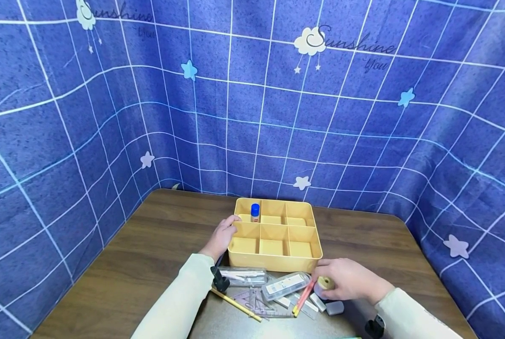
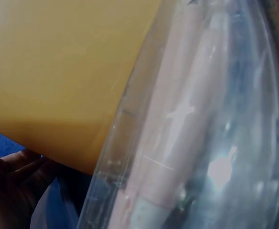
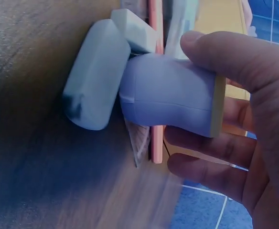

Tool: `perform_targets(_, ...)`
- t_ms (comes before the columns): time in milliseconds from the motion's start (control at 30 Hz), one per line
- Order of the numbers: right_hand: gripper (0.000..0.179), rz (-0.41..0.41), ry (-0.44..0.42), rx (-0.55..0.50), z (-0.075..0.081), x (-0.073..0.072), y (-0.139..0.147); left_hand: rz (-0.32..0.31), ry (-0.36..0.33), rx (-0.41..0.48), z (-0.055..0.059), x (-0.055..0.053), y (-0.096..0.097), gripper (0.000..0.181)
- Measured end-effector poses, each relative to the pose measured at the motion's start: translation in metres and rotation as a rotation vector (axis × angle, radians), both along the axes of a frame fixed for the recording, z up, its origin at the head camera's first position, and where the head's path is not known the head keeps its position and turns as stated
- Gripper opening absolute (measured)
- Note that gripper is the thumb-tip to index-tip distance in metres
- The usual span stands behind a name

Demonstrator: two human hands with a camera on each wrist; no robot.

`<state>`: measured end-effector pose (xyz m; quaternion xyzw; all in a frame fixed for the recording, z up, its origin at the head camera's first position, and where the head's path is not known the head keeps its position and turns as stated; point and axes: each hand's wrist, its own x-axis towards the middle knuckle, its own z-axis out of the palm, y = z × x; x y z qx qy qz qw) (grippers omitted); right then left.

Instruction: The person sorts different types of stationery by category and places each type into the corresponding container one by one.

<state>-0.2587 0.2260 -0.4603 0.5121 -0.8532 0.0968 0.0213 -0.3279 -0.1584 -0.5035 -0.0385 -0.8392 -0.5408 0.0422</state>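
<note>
A yellow six-compartment organizer box (image 1: 273, 261) stands on the table, with a blue-capped glue stick (image 1: 255, 213) upright in its back left compartment. My left hand (image 1: 222, 237) holds the box's left side, fingertips at the rim. In front of the box's right corner, my right hand (image 1: 347, 280) grips a small lilac barrel-shaped object with a yellow top (image 3: 170, 93), thumb on one side and fingers on the other. Beside that object lie a grey-white rounded block (image 3: 97, 76), a white eraser (image 3: 134, 31) and a red pencil (image 3: 157, 143).
Clear cases (image 1: 241, 277) lie along the box's front, one a tilted case with a white label (image 1: 285, 286). Transparent set squares (image 1: 252, 301) and a yellow pencil (image 1: 237, 305) lie nearer. A blue patterned curtain (image 1: 273, 117) surrounds the wooden table (image 1: 163, 226).
</note>
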Motion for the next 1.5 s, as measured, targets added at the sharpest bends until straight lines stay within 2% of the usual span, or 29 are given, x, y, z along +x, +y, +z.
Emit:
perform_targets(233, 0.026, 0.031, -0.013, -0.015, 0.005, -0.003, 0.001, 0.001, -0.012, 0.013, 0.0, -0.001, 0.0, 0.028)
perform_targets(567, 0.024, 0.057, -0.013, -0.054, 0.04, -0.011, -0.005, 0.005, -0.01, 0.027, -0.003, -0.002, -0.002, 0.027)
perform_targets(933, 0.022, 0.011, -0.027, -0.103, 0.068, -0.027, -0.015, 0.012, -0.037, 0.045, -0.006, -0.003, -0.003, 0.026)
perform_targets(1067, 0.023, -0.004, -0.007, -0.141, 0.076, -0.033, -0.02, 0.008, -0.021, 0.039, -0.007, -0.004, -0.003, 0.026)
perform_targets(1167, 0.023, -0.022, -0.027, -0.15, 0.082, -0.04, -0.027, 0.006, -0.007, 0.037, -0.007, -0.004, -0.003, 0.027)
perform_targets(1300, 0.023, -0.084, -0.082, -0.138, 0.083, -0.049, -0.036, 0.009, -0.004, 0.033, -0.008, -0.003, -0.003, 0.026)
perform_targets(1500, 0.022, -0.142, -0.127, -0.114, 0.074, -0.063, -0.049, 0.011, 0.005, 0.027, -0.007, -0.003, -0.002, 0.027)
